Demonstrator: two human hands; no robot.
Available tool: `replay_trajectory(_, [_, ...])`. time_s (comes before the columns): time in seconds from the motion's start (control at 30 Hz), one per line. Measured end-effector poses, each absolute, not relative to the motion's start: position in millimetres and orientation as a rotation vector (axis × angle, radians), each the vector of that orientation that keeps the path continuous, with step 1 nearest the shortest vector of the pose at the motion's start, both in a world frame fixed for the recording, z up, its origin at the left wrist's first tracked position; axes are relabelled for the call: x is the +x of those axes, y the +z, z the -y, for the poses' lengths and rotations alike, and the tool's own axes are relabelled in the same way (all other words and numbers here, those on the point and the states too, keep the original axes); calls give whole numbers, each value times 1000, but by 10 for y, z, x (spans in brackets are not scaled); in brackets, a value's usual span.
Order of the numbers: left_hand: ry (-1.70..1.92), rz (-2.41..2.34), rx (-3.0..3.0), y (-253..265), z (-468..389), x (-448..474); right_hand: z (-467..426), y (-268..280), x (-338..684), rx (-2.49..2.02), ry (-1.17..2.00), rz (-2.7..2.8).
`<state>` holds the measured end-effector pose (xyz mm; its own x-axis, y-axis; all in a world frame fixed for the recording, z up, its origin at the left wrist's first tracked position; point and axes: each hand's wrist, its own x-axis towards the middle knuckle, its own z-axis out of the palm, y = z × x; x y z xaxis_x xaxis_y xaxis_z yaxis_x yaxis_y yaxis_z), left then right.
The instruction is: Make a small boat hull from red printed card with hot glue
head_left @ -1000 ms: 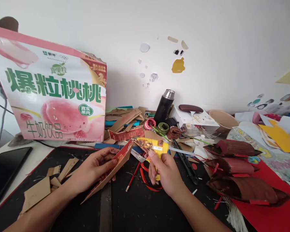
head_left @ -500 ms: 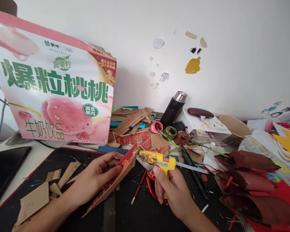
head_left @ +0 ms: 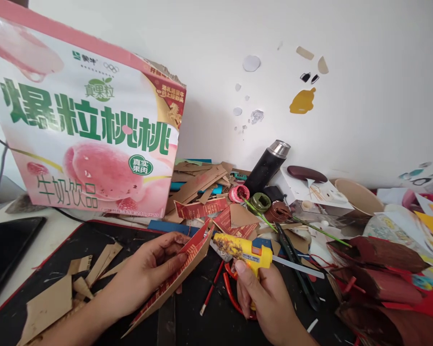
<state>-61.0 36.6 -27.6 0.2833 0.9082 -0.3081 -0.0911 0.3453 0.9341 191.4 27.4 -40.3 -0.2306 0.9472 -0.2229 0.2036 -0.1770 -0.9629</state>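
Observation:
My left hand (head_left: 159, 269) is closed around a folded cardboard piece (head_left: 180, 274), brown outside and printed red on its inner face. The piece slants up toward the right, with its pointed end near the middle of the view. In my right hand (head_left: 263, 293) is a yellow glue gun (head_left: 243, 250), stained dark near its front. A pale glue stick (head_left: 299, 266) juts from the gun's back. The nozzle lies close to the cardboard's upper end; I cannot tell whether they touch. Red-handled scissors (head_left: 231, 290) and a pencil (head_left: 211, 288) lie beneath the gun.
Cardboard scraps (head_left: 50, 302) lie left on the black mat (head_left: 130, 235). A large pink carton (head_left: 86, 120) stands behind. Paint jars (head_left: 260, 202), a black flask (head_left: 267, 166) and a utility knife (head_left: 298, 269) sit further right, near several brown rolled pieces (head_left: 386, 281).
The camera view has shifted slightly, so most of the scene sits further right. Both hands keep their holds, and the glue gun's nozzle stays near the cardboard's upper end.

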Motion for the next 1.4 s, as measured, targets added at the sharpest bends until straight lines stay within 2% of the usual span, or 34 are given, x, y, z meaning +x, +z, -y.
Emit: replay_trajectory(1.4, [794, -1062, 1107, -301, -378, -653, -267, -421, 1912, -1407, 1403, 1475])
